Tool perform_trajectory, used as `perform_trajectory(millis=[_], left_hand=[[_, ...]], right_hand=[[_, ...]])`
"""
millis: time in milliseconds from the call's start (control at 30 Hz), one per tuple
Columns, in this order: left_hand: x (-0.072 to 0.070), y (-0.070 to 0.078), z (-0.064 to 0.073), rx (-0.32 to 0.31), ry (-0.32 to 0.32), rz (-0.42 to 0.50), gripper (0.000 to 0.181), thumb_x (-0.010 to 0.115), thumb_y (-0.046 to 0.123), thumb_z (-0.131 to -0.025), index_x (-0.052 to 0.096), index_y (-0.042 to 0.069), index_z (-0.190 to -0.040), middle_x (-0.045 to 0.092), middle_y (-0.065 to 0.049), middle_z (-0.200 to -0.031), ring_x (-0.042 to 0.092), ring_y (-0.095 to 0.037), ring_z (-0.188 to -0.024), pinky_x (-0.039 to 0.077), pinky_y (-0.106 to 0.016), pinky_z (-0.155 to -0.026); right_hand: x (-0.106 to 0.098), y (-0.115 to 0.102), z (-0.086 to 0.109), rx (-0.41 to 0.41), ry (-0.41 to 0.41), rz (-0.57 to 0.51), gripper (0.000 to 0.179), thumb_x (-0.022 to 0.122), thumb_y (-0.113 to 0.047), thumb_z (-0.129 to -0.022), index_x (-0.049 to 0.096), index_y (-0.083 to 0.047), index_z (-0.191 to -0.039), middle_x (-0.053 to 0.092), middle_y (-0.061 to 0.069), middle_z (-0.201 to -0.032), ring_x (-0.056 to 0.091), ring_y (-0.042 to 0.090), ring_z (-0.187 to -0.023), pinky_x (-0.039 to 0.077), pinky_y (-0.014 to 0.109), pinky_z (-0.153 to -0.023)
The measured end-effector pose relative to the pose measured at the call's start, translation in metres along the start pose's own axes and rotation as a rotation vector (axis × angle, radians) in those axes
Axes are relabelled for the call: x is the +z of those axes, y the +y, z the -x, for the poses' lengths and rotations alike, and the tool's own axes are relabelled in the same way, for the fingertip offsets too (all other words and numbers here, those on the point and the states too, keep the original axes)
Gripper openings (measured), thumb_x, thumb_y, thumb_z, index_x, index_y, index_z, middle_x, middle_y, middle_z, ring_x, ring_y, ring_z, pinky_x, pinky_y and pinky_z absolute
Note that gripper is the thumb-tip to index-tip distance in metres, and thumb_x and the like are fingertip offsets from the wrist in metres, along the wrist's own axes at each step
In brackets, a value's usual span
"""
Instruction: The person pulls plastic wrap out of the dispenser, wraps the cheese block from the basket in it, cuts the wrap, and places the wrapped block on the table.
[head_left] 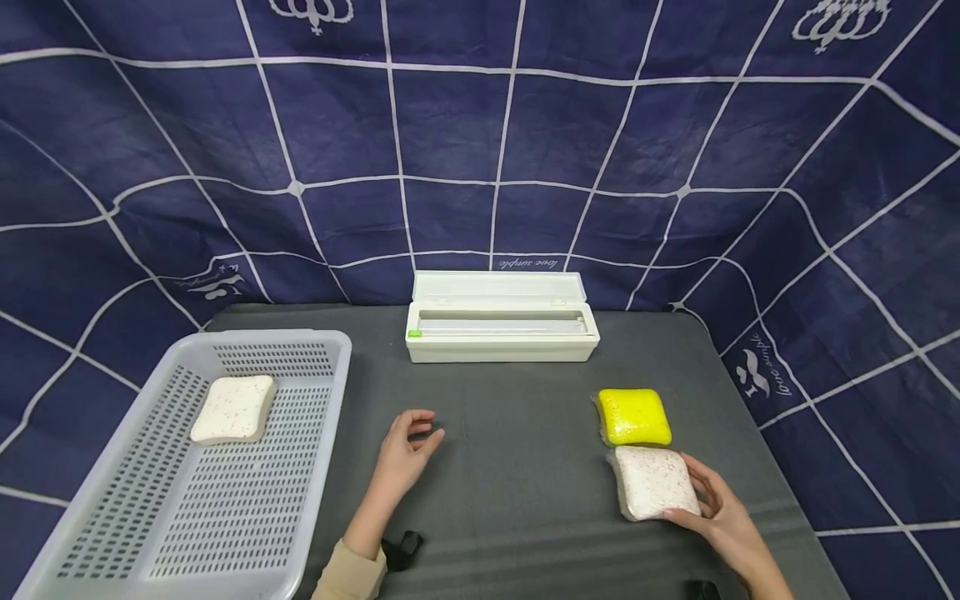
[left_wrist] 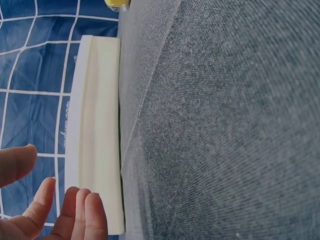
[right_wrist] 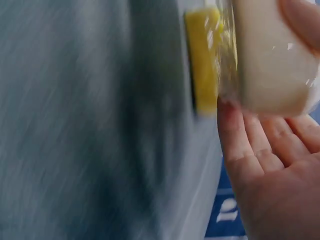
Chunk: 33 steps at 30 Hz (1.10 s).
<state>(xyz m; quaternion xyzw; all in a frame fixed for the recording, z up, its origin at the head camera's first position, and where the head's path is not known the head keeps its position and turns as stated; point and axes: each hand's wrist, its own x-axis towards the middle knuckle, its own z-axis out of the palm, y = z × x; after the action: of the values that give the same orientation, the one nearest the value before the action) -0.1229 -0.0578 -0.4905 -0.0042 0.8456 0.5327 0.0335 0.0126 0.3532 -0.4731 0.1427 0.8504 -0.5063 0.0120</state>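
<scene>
My right hand (head_left: 717,514) grips a white, speckled, square, cushion-shaped block (head_left: 654,483) in clear plastic wrap, thumb along its near side and fingers at its right edge. In the right wrist view, the wrapped block (right_wrist: 270,60) sits between thumb and fingers, tilted up from the cloth. Just beyond it lies a yellow wrapped block (head_left: 634,417) of similar shape. My left hand (head_left: 405,450) hovers over the middle of the table with loosely bent fingers and nothing in them. The left wrist view shows those fingers (left_wrist: 94,217) in front of a white box (left_wrist: 102,135).
At the back stands the white film dispenser box (head_left: 502,348), lid raised, with a green slider on its left. A light grey perforated basket (head_left: 339,400) occupies the left side, holding another speckled white block (head_left: 234,408). Dark blue checked cloth (head_left: 450,125) hangs behind the grey table.
</scene>
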Motion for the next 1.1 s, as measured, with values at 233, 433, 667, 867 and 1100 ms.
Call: perform_trajectory(millis=[233, 433, 667, 867, 1100], left_hand=[[0.0, 0.001, 0.003, 0.026, -0.005, 0.0, 0.031, 0.071, 0.01, -0.091, 0.061, 0.002, -0.119, 0.059, -0.016, -0.12, 0.061, -0.032, -0.11, 0.055, -0.044, -0.087], [0.001, 0.001, 0.005, 0.027, -0.006, -0.002, 0.031, 0.071, 0.011, -0.091, 0.061, 0.002, -0.118, 0.059, -0.016, -0.119, 0.062, -0.032, -0.109, 0.056, -0.043, -0.086], [0.001, -0.001, 0.005, 0.036, -0.012, -0.026, 0.029, 0.07, 0.01, -0.091, 0.061, 0.003, -0.118, 0.059, -0.016, -0.118, 0.061, -0.032, -0.109, 0.055, -0.045, -0.086], [0.001, -0.002, 0.007, 0.04, -0.011, -0.043, 0.028, 0.069, 0.009, -0.092, 0.061, 0.003, -0.118, 0.059, -0.016, -0.118, 0.061, -0.032, -0.108, 0.055, -0.044, -0.086], [0.0, 0.001, 0.008, 0.023, -0.016, -0.028, 0.028, 0.067, 0.009, -0.093, 0.061, 0.005, -0.12, 0.059, -0.015, -0.119, 0.06, -0.031, -0.111, 0.054, -0.045, -0.087]], right_hand=[[-0.004, 0.026, -0.003, -0.073, 0.017, -0.01, 0.09, 0.08, 0.003, -0.075, 0.026, 0.011, -0.147, 0.036, -0.047, -0.113, 0.036, -0.031, -0.103, 0.035, -0.003, -0.082], [-0.001, 0.027, -0.011, -0.027, -0.023, 0.03, 0.097, 0.081, -0.001, -0.077, 0.02, 0.01, -0.151, 0.048, -0.001, -0.148, 0.028, -0.037, -0.099, 0.03, -0.007, -0.082], [-0.005, 0.017, -0.016, 0.084, -0.089, 0.196, 0.105, 0.083, -0.016, -0.078, 0.014, 0.008, -0.154, 0.027, 0.039, -0.151, 0.044, -0.013, -0.121, 0.028, -0.008, -0.08], [-0.007, 0.015, -0.017, 0.064, -0.129, 0.335, 0.108, 0.082, -0.023, -0.08, 0.009, 0.009, -0.153, 0.022, 0.038, -0.153, 0.038, 0.049, -0.135, 0.024, -0.008, -0.079], [-0.014, 0.006, -0.017, 0.132, -0.178, 0.29, 0.12, 0.083, -0.027, -0.079, -0.005, 0.004, -0.155, 0.006, 0.034, -0.159, 0.02, 0.054, -0.141, 0.035, 0.027, -0.109]])
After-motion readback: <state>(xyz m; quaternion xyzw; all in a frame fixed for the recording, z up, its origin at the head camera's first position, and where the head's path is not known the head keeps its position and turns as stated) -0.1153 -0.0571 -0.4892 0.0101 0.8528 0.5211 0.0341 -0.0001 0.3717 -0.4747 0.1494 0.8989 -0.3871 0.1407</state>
